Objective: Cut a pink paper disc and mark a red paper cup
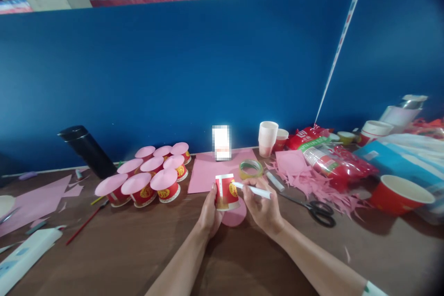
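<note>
My left hand [210, 212] is closed around a red paper cup [224, 196] with gold print and a pale strip down its side. In my right hand [265, 210] is a slim white pen [255, 190], pinched between the fingers, its tip at the cup's right side. Under the cup, a round pink paper disc [235, 215] is partly hidden. Just beyond my hands are a roll of clear tape [250, 169] and a pink paper sheet [204, 173]. A white tube [275, 181] lies right of the tape.
Several red cups topped with pink discs [136, 183] stand at left, near a black flask [88, 150]. Scissors [321, 212], pink paper scraps [312, 182], stacked white cups [267, 138] and a red cup [398, 196] are at right. A power strip [27, 261] lies front left.
</note>
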Demonstrator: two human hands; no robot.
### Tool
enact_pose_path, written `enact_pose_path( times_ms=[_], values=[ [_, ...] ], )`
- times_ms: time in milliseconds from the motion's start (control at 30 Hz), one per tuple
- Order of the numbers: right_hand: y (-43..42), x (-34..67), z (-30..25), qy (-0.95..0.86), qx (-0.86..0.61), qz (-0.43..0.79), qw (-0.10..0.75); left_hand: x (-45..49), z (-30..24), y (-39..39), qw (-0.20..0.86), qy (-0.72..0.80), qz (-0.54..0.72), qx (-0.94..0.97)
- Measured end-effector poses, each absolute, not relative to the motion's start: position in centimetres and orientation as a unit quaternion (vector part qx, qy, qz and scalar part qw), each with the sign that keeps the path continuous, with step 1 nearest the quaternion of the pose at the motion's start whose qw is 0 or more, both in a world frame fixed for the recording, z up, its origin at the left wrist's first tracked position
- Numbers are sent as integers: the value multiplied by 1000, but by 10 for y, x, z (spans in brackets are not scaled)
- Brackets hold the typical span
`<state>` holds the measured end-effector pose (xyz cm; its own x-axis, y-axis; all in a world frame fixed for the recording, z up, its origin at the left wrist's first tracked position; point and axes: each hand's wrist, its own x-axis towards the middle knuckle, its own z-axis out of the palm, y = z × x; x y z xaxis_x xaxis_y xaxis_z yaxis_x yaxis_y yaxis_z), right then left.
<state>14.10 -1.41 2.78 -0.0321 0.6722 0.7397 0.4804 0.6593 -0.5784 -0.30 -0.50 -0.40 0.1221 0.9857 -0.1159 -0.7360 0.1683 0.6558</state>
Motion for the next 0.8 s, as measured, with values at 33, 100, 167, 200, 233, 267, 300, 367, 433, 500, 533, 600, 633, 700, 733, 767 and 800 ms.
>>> enact_pose_path(
  times_ms=[33, 100, 167, 200, 233, 267, 300, 367, 433, 500, 533, 600, 633, 700, 733, 767, 800],
  values=[
    [-14, 141, 28, -713, -403, 84, 567, -3, -4, -5, 714, 273, 603, 227],
    [-14, 141, 28, -713, -400, 81, 571, -3, -4, -5, 716, 274, 602, 223],
    [-14, 140, 28, -712, -395, 75, 576, -3, -4, -5, 717, 277, 602, 219],
    [-14, 140, 29, -712, -391, 73, 578, -3, -4, -5, 717, 277, 602, 217],
    [-14, 140, 29, -713, -389, 72, 579, -4, -4, -5, 718, 276, 601, 217],
    [-14, 140, 29, -716, -386, 72, 577, -4, -4, -5, 719, 275, 600, 216],
    [-15, 140, 29, -719, -383, 73, 575, -4, -5, -4, 720, 277, 599, 214],
    [-15, 141, 29, -725, -383, 75, 568, -4, -6, -4, 721, 277, 600, 211],
    [-15, 141, 29, -727, -385, 77, 563, -3, -6, -4, 719, 273, 603, 212],
    [-15, 142, 28, -727, -386, 78, 563, -3, -6, -4, 717, 272, 605, 213],
    [-15, 142, 28, -727, -386, 77, 562, -3, -5, -4, 717, 274, 606, 212],
    [-14, 141, 27, -728, -386, 76, 561, -3, -4, -4, 713, 285, 607, 204],
    [-14, 141, 27, -729, -386, 75, 560, -3, -4, -4, 712, 289, 608, 200],
    [-15, 141, 27, -729, -386, 73, 561, -3, -3, -4, 712, 289, 608, 198],
    [-15, 141, 27, -729, -386, 74, 561, -3, -3, -4, 712, 288, 609, 198],
    [-16, 141, 27, -728, -386, 75, 561, -3, -3, -5, 712, 287, 609, 197],
    [-16, 141, 27, -727, -387, 79, 561, -3, -3, -5, 713, 287, 609, 196]
  ],
)
